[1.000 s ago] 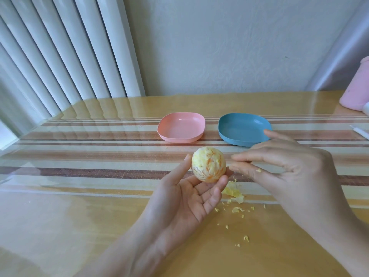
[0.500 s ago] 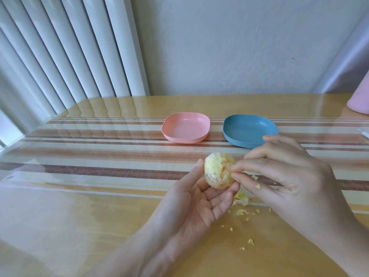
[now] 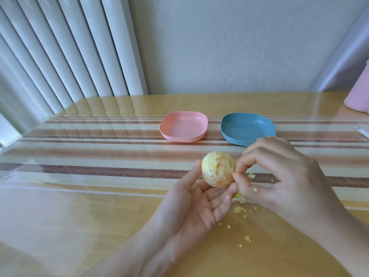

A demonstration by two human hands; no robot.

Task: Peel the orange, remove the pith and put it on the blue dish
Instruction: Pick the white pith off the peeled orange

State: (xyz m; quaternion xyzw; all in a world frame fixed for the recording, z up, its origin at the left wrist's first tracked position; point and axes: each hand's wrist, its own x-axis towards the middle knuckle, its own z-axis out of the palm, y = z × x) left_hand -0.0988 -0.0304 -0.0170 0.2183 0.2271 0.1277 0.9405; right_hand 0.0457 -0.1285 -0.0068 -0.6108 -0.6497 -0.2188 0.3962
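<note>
Littering the table (image 3: 79, 206): pith scraps (image 3: 239, 210)

The orange (image 3: 218, 169) is peeled, a pale yellow ball patchy with pith, its flesh showing in orange streaks; it is held above the table on the left hand's (image 3: 191, 206) fingertips, thumb against its left side; the right hand (image 3: 279, 176) pinches at its right side; the blue dish (image 3: 247, 128), a shallow rounded square, stands upright beyond; pith scraps (image 3: 239, 209) lie below.

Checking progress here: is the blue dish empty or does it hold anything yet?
Empty: the blue dish shows only bare blue; the left hand holds the orange.
</note>
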